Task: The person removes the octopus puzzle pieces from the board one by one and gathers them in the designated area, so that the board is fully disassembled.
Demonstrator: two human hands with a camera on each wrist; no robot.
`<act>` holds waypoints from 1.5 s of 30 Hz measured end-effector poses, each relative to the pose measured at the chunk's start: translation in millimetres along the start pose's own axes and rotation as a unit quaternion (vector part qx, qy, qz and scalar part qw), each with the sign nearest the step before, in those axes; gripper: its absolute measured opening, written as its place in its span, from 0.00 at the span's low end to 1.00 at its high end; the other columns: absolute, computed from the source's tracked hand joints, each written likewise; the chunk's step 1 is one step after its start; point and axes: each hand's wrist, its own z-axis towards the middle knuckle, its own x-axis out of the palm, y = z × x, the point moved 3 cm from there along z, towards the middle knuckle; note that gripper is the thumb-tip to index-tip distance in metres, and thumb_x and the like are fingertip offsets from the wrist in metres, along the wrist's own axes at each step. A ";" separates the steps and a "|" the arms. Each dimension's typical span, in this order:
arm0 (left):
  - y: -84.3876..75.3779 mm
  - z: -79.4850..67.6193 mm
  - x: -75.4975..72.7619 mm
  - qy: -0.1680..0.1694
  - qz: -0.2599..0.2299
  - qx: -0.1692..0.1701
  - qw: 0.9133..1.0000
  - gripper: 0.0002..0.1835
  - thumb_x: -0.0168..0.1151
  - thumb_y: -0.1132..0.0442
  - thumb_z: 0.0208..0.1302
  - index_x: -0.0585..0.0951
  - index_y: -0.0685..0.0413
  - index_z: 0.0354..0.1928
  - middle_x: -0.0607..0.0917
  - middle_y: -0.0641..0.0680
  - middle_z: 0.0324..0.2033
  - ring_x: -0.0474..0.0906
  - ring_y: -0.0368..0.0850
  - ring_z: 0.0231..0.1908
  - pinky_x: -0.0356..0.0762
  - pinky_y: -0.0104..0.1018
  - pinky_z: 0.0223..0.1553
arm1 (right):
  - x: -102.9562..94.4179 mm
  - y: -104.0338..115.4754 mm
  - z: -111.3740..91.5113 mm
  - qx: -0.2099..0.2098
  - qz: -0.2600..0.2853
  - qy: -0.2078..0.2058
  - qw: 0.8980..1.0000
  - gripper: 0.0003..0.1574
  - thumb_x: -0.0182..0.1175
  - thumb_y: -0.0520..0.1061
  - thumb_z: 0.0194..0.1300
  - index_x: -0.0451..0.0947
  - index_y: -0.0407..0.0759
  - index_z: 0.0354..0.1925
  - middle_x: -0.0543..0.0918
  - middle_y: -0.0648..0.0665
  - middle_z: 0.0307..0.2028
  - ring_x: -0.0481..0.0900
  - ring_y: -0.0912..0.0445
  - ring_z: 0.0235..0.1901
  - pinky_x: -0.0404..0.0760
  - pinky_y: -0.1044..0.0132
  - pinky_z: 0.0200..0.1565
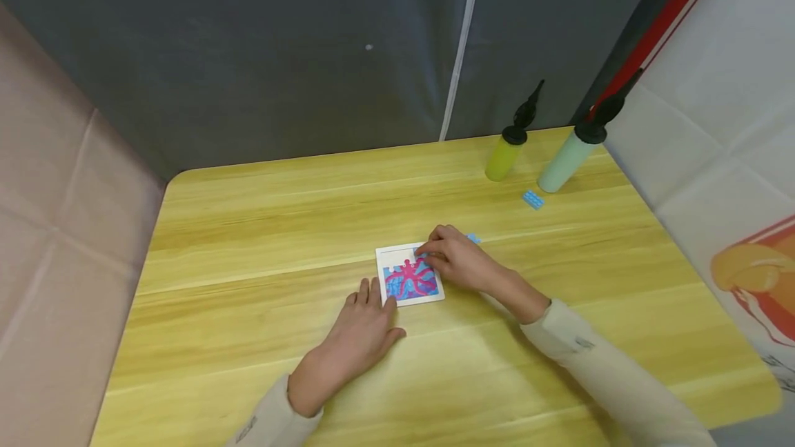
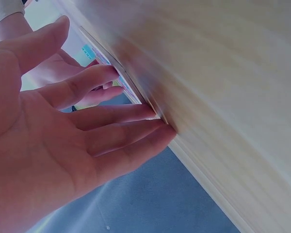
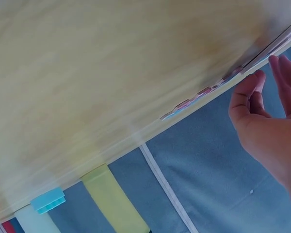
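A small white-framed jigsaw puzzle point(image 1: 410, 283) with a pink octopus on blue lies flat on the table; its upper part shows bare white backing. My left hand point(image 1: 363, 328) rests at the frame's left side, fingers straight, thumb spread away, and its fingertips point(image 2: 160, 128) touch down by the frame edge. Over the upper right of the puzzle, my right hand point(image 1: 462, 261) has its fingers bent and pinches a blue puzzle piece point(image 1: 418, 252) low against the board. The fingers cover most of that piece. Loose puzzle pieces point(image 3: 199, 98) lie beside the right hand, mostly hidden behind it in the head view.
A light blue toy brick point(image 1: 533, 199) lies farther right on the wooden table point(image 1: 261, 226). Behind it stand a yellow-green cylinder point(image 1: 502, 161) and a taller mint cylinder point(image 1: 565, 164), both with black tops. A dark grey curtain point(image 1: 279, 54) hangs along the table's back edge.
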 end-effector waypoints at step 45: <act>-4.8 1.7 -1.1 0.003 0.001 0.000 1.000 0.28 0.63 0.44 0.72 0.79 0.61 0.60 0.73 0.78 0.66 0.70 0.76 0.68 0.76 0.62 0.63 | -2.4 -4.7 0.8 0.027 0.020 0.033 0.999 0.15 0.65 0.47 0.73 0.84 0.48 0.56 0.81 0.47 0.52 0.72 0.53 0.51 0.77 0.58 0.52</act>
